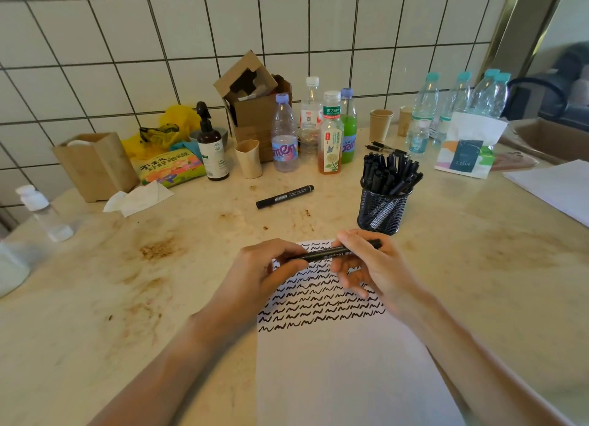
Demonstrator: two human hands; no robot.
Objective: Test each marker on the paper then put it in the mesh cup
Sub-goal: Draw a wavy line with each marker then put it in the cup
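Fingers [288, 271] of left hand [264, 275] and right hand [366, 266] curled around black marker [331, 252] lying crosswise, left-right, above scribbled paper [334, 362], just short of mesh cup [382, 210] crammed with upright black markers [390, 172].

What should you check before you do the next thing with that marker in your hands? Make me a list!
1. Marker held firmly: ok, left hand and right hand both grip it.
2. Cap on or off: cannot tell, fingers hide the ends.
3. Room on the paper for a squiggle: ok, its lower part is blank.
4. Space in the mesh cup: not ok, it looks crowded.
5. Markers left to test: ok, one spare marker lies on the table.
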